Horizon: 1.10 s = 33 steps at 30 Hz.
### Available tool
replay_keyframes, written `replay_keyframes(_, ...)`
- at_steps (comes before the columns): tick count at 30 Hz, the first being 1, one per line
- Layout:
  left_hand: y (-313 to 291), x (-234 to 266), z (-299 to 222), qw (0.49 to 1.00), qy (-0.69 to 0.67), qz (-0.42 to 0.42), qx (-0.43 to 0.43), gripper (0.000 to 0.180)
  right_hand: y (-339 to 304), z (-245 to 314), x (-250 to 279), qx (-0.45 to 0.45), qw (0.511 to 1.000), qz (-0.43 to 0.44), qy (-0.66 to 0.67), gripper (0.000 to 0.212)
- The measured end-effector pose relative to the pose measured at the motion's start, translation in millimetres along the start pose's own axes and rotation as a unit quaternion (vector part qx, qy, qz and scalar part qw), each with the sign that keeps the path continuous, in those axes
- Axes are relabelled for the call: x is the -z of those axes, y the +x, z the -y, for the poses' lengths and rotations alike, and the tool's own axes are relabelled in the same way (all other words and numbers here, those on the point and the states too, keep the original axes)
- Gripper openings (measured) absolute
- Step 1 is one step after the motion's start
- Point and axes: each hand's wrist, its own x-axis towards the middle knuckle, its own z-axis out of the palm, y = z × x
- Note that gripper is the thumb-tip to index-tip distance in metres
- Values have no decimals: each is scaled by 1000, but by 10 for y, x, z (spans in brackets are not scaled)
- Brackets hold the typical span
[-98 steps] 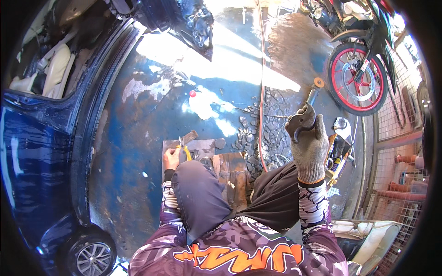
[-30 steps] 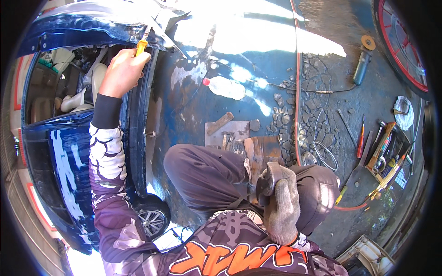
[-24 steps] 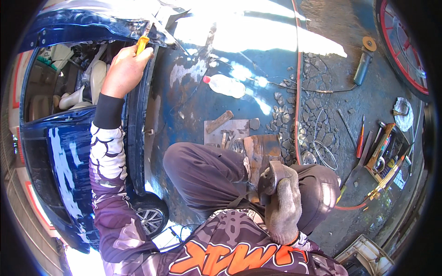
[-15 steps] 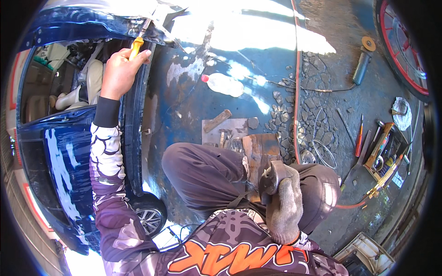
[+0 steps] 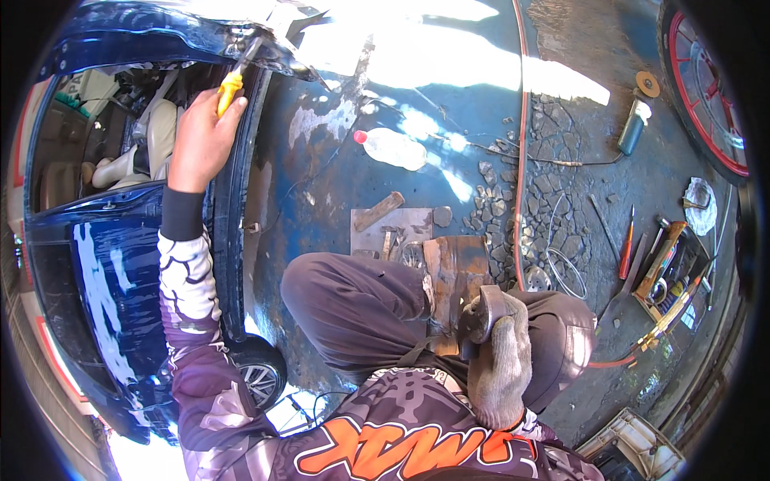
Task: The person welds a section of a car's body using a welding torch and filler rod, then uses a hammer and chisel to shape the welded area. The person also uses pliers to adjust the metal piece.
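My bare left hand (image 5: 202, 138) is closed round the yellow handle of a screwdriver (image 5: 230, 88). Its shaft slants up to the bent, torn edge of a blue car's body panel (image 5: 277, 58), and I cannot tell whether the tip touches it. Beneath that hand is the open doorway of the blue car (image 5: 144, 264), with beige seats (image 5: 163, 140) inside. Over my lap, my right hand (image 5: 499, 373), in a grey knitted glove, is closed on a thick, dark metal tool with a rounded end (image 5: 484, 315). Its exact kind is hard to make out.
A clear bottle with a red cap (image 5: 393, 150) lies on the floor. An orange hose (image 5: 521, 160) runs past broken chips (image 5: 489, 200). To the right are an angle grinder (image 5: 634, 128), a red-handled screwdriver (image 5: 626, 255), a toolbox (image 5: 664, 260) and a red-rimmed wheel (image 5: 706, 80).
My left hand and the screwdriver have drawn back slightly toward me. My right hand with the metal tool has shifted a little lower and to the right.
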Motion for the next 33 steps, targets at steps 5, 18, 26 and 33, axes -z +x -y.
replay_keyframes(5, -97, 23, -180, 994, -23, -2, 110, 32, 0, -65, -36, 7, 999, -25, 25, 47)
replay_keyframes(18, 64, 4, -427, 991, 9, -8, 131, 32, -15, -56, -60, 8, 999, -23, 39, 46)
replay_keyframes(26, 78, 5, -401, 992, 5, -11, 124, 32, -20, -7, -91, -20, 997, -34, 62, 46)
replay_keyframes(33, 100, -2, -427, 993, 10, -14, 116, 32, -25, -6, -78, -14, 998, -31, 47, 47)
